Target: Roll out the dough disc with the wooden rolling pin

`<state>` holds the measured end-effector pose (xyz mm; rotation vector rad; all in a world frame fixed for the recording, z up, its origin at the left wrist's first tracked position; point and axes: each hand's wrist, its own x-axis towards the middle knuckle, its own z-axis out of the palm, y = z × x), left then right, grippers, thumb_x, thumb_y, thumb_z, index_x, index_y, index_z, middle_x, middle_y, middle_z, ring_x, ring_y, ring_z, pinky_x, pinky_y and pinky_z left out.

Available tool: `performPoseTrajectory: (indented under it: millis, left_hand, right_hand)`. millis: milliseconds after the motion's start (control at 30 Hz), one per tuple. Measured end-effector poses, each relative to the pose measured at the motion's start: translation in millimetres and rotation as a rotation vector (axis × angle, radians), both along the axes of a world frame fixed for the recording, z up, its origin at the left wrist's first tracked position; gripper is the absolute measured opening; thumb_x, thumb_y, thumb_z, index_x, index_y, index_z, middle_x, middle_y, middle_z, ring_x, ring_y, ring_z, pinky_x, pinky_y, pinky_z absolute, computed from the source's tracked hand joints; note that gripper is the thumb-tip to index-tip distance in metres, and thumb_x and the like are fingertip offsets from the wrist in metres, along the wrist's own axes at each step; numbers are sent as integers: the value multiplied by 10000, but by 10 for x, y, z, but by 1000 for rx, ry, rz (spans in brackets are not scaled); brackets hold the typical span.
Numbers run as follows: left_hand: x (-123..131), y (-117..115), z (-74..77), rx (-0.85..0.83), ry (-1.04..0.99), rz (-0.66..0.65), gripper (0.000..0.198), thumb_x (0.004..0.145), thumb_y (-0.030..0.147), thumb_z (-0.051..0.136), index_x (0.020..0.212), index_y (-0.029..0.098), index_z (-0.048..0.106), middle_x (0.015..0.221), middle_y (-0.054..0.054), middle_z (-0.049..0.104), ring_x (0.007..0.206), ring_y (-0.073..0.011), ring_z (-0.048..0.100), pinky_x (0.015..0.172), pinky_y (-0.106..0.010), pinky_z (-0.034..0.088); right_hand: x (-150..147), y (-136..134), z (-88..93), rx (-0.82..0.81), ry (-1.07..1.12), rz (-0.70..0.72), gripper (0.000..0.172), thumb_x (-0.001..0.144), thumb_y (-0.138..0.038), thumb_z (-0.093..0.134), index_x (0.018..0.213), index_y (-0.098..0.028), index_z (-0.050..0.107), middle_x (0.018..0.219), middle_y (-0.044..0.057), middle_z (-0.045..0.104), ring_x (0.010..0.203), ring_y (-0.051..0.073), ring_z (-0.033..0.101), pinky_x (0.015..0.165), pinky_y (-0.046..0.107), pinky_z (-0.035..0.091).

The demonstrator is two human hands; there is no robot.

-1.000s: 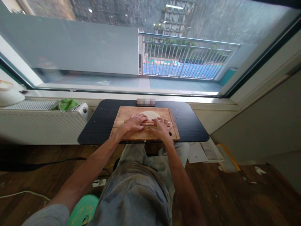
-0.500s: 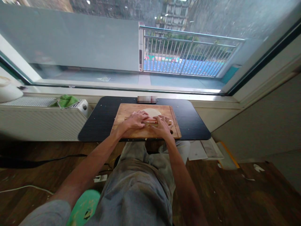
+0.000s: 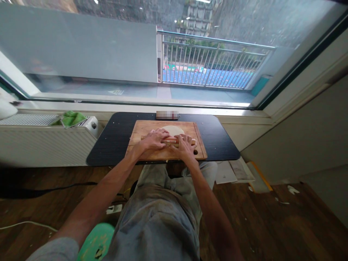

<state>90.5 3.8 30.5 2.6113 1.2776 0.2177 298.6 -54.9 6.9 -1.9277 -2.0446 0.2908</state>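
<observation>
A wooden cutting board (image 3: 141, 128) lies on a small black table (image 3: 114, 139) under a large window. A flat round of pale dough (image 3: 174, 129) rests on the board's far half. Across its near edge lies a wooden rolling pin (image 3: 170, 141). My left hand (image 3: 153, 139) presses flat on the pin's left part, fingers stretched over it. On the pin's right part, my right hand (image 3: 183, 145) lies the same way, fingers spread. Both palms cover most of the pin.
A white radiator (image 3: 40, 141) with a green cloth (image 3: 70, 117) on top stands left of the table. Papers and a flat box (image 3: 239, 172) lie on the wooden floor at the right. Cables (image 3: 54, 188) run along the floor left; a green stool (image 3: 95, 241) is under me.
Both hands and the rolling pin have stayed on the near edge of the dough, shifting only slightly. The view has drifted a little to the right.
</observation>
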Motion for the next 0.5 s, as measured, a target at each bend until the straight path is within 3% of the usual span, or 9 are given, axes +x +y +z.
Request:
performPoseTrajectory:
  millis: [167,300,400,500]
  left_hand:
    - [2,-9,-21,11,-2,28,580,922,361,683,1496,291,724,1629,-78,648,1478,-331,600,1268,-517,465]
    - [5,29,-57,10,-74,21,457,1066,416,537,1443,277,753,1542,-55,728,1455,-256,632,1281,-429,458]
    - [41,63,-117,31,-78,90,462,1127,391,429,1436,263,748,1534,-74,734,1441,-238,648,1272,-412,462]
    - [81,101,-186,84,-30,257,527,1151,362,356,1569,198,631,1606,-156,670,1486,-273,623,1266,-464,465]
  right_hand:
    - [75,16,110,-31,-13,57,460,1145,-515,508,1580,-398,603,1740,67,517,1623,338,372,1278,803,281]
    - [41,87,254,18,-96,-7,519,1205,-442,286,1382,-374,769,1669,45,619,1667,362,353,1281,857,200]
    - [2,179,356,123,-214,23,467,1171,-365,372,1303,-288,813,1659,112,624,1698,370,315,1325,799,174]
    - [43,333,425,212,-289,151,487,1076,-298,549,1535,-221,692,1790,163,459,1737,343,245,1384,684,152]
